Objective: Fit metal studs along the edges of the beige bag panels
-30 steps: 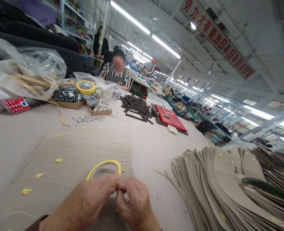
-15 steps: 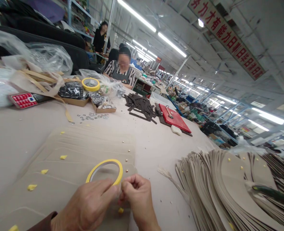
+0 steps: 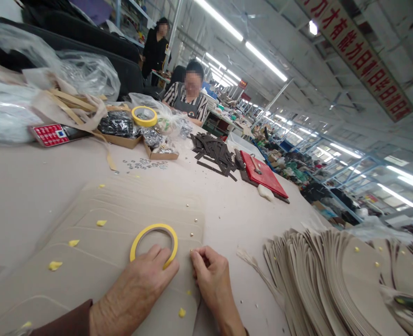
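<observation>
My left hand (image 3: 141,284) grips a roll of yellow tape (image 3: 134,243) by its near rim, with fingers curled into the ring. The roll is over a beige, layered panel (image 3: 122,261). My right hand (image 3: 211,273) is pinched closed at the panel's right edge, beside the lowest of several small metal studs (image 3: 191,234). Whatever its fingertips hold is hidden or too small to name. Yellow tape bits (image 3: 55,266) stick to the panel's left part, and another tape bit (image 3: 182,312) lies near its lower right edge.
Stacked beige pieces (image 3: 297,275) stand at right. Behind lie dark strips (image 3: 215,151), a red pad (image 3: 265,175) with a hammer (image 3: 256,165), loose metal rings (image 3: 145,164), boxes of parts (image 3: 162,155) and another tape roll (image 3: 144,122). A co-worker (image 3: 189,95) sits across the table.
My hands have moved apart. The right hand has gone from beside the left hand's fingertips to the panel's edge by the studs; the left keeps the tape roll. The view has shifted slightly.
</observation>
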`<state>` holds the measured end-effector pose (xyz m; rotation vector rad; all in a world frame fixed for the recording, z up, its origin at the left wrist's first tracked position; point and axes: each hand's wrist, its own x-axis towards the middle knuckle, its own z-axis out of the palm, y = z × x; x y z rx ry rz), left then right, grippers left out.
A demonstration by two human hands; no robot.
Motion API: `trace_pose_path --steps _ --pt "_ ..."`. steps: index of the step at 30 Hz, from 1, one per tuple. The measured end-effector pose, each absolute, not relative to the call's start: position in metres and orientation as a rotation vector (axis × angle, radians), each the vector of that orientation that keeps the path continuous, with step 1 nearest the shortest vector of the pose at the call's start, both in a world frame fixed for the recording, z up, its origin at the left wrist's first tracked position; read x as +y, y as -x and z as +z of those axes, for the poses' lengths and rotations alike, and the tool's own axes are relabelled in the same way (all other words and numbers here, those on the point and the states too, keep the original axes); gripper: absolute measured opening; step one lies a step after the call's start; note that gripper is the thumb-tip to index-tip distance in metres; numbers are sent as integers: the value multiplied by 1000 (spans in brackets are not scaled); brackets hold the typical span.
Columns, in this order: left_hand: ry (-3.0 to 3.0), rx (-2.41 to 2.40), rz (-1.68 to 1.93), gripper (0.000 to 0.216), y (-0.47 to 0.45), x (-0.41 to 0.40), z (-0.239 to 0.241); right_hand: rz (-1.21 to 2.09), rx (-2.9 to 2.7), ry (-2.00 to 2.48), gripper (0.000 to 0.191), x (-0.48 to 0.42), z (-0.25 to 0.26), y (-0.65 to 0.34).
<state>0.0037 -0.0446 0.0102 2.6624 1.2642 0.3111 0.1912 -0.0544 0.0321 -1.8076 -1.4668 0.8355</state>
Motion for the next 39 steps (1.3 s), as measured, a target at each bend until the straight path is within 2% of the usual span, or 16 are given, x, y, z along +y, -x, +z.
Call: trace_pose_path --steps 5,10,13,17,20,22,25,29,34,36,39 --pt "-2698 1236 399 30 -4 -45 5 492 -1711 1688 33 -56 22 -190" --pt "-2748 1234 330 32 -4 -46 8 210 -1834 1619 31 -55 14 -188" --pt "-2749 1230 312 33 -4 -46 11 251 -1796 1675 30 -52 15 -187" --pt "-2763 1250 377 32 -3 -46 11 492 -1623 1785 26 -49 21 -188" --pt "-2734 1260 381 34 -3 -45 12 817 -1281 1825 56 -50 23 -195" --pt "-2684 1265 356 35 -3 -44 14 914 -1169 1774 53 -54 22 -199" --pt "-2642 1276 341 37 -3 -44 16 725 -1452 1692 33 -59 19 -200" --pt "-2617 1281 319 40 -2 -43 19 421 -1748 1662 27 -55 21 -190" --pt "-2572 1349 488 35 12 -29 17 656 -1603 1777 20 -42 26 -190" --pt "-2588 1438 591 34 19 -21 13 719 -1489 1758 26 -41 26 -197" --pt "-2639 1516 658 33 24 -14 11 633 -1446 1754 33 -41 27 -207"
